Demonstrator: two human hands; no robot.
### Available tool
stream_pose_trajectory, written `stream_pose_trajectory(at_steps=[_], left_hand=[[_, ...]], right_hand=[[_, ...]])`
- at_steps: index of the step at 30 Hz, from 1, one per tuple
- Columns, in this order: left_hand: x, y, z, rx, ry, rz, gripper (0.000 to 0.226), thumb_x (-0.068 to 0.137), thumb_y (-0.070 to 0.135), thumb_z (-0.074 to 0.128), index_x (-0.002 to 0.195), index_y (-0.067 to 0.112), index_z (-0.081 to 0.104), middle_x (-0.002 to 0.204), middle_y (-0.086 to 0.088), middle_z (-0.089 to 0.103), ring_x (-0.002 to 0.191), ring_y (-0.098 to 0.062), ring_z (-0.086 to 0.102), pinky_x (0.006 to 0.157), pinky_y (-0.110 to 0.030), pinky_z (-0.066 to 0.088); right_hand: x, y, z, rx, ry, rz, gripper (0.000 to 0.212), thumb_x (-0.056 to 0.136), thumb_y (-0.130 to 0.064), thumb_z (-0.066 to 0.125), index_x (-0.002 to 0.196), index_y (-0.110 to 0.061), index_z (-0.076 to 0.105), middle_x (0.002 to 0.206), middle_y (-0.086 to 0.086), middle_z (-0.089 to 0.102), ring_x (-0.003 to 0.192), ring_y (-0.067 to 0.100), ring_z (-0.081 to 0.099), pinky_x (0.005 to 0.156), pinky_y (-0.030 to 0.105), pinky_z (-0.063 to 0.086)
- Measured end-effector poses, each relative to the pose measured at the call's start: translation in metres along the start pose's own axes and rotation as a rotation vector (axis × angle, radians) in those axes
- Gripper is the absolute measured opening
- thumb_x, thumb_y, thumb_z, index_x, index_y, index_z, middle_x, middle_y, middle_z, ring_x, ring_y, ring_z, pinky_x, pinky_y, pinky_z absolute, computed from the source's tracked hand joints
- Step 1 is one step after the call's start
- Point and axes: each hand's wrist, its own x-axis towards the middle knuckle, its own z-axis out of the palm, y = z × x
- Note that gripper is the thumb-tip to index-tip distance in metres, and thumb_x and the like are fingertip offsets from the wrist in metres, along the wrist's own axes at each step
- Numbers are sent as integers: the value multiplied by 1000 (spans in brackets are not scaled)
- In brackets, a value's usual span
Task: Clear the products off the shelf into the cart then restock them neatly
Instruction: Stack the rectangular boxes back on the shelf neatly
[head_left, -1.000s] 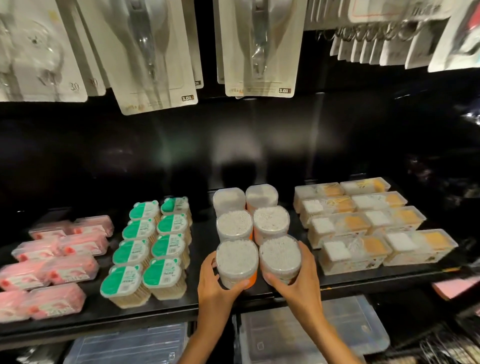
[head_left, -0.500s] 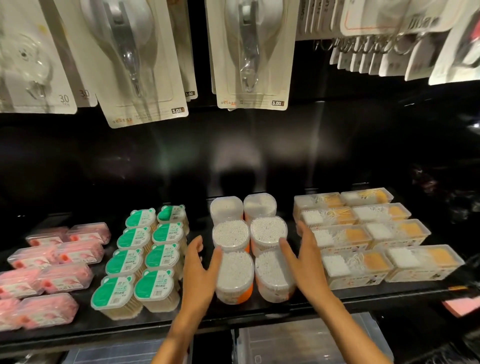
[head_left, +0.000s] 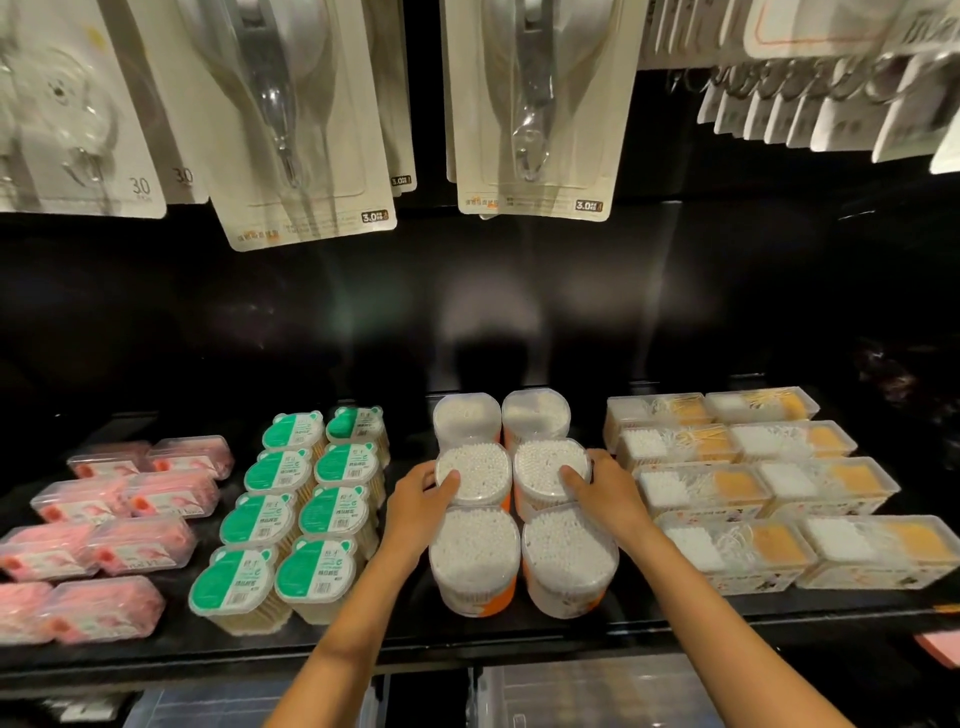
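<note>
On the shelf (head_left: 519, 644), six round cotton-swab tubs stand in two columns running front to back. The left hand (head_left: 415, 506) curls over the left middle tub (head_left: 475, 475); the right hand (head_left: 605, 493) curls over the right middle tub (head_left: 545, 470). Both tubs lie directly under the fingers, behind the front pair; whether either is lifted seems unclear.

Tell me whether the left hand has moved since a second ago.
Yes. The left hand has gone from the front cotton swab tub back along the shelf to grip the middle tub.
</note>
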Motion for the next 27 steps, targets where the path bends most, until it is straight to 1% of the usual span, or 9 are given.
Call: stream_pose_trajectory(at_steps=[4,7,10,12,16,20,22,24,27], left_hand=[[-2,-1,-1,-21,6,-10,34,92,24,61,122,9,59,117,-4,65,108,-18,62,95,-35,48],[-3,1,-2,-44,-16,-14,35,93,21,59,125,8,56,120,-4,63,109,-17,60,93,-32,48],[-6,2,-4,-95,-41,-23,37,93,14,58,129,7,52,115,1,59,103,-10,56,83,-20,46],[-8,2,-5,-122,-41,-15,37,93,8,57,129,6,51,112,1,58,100,-7,54,76,-13,45],[-11,3,-7,-154,-47,9,39,93,3,55,131,5,49,114,0,57,102,-8,54,84,-19,44],[-11,1,-7,-157,-52,19,38,93,3,54,131,5,49,116,-2,58,102,-11,55,74,-13,50],[-10,1,-7,-143,-47,25,38,93,3,54,131,5,50,120,-5,59,103,-11,55,81,-16,50],[-9,0,-7,-122,-45,27,39,94,5,54,132,6,49,124,-7,59,106,-12,55,90,-24,47],[-9,-2,-7,-34,-31,54,41,94,12,56,133,8,48,127,-6,58,117,-17,55,99,-31,45]], right_hand=[[-2,2,-1,19,-15,-12,51,95,-32,54,136,-3,41,127,11,57,116,27,54,89,32,43],[-4,3,-4,60,-30,-15,49,95,-30,54,136,-6,42,127,8,58,116,25,54,90,31,43],[-6,5,-7,102,-64,-32,46,95,-27,55,136,-10,43,124,5,60,112,21,57,87,29,43],[-6,8,-8,115,-85,-46,48,95,-27,56,138,-12,41,126,3,59,112,19,57,92,33,46],[-8,8,-11,169,-121,-51,48,93,-23,59,136,-16,41,121,-2,58,112,17,57,97,39,48],[-8,8,-12,206,-149,-56,49,93,-20,60,137,-14,40,122,0,58,115,19,56,100,41,46],[-8,8,-12,223,-154,-55,48,93,-18,59,137,-13,39,125,2,57,115,19,56,101,41,45],[-8,7,-12,239,-161,-50,49,93,-18,58,138,-14,39,127,3,57,116,19,55,102,40,45],[-11,8,-13,209,-180,-45,54,93,-24,59,141,-17,36,135,2,52,126,22,49,106,44,41]])
